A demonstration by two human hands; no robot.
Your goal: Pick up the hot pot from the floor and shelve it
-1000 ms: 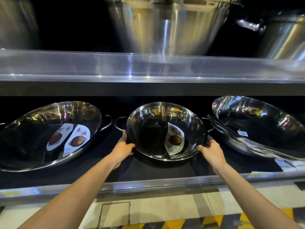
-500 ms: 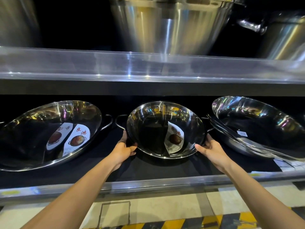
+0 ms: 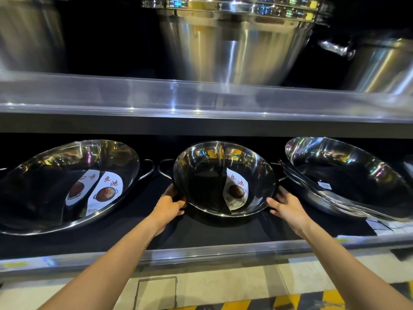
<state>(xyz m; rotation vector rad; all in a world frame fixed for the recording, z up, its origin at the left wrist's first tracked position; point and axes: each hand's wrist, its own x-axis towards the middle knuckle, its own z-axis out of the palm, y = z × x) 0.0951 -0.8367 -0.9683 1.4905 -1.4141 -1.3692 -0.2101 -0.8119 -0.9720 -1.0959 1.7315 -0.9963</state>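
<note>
A shiny steel hot pot (image 3: 207, 175) with a centre divider and a paper label stands tilted toward me on the black lower shelf (image 3: 223, 231), in the middle. My left hand (image 3: 168, 204) grips its lower left rim, fingers curled under the edge. My right hand (image 3: 287, 205) holds the lower right rim, thumb on the edge. A wire handle sticks out on the pot's left side.
A larger labelled hot pot (image 3: 67, 184) leans on the shelf at left. Stacked steel woks (image 3: 348, 175) lean at right. The upper shelf (image 3: 201, 101) carries big steel basins (image 3: 232, 41). Below the shelf lip lie floor tiles with yellow-black hazard tape (image 3: 290, 302).
Both hands have slid slightly along the pot's lower rim and the pot sits a touch farther back and more upright. The neighbouring pots have not moved.
</note>
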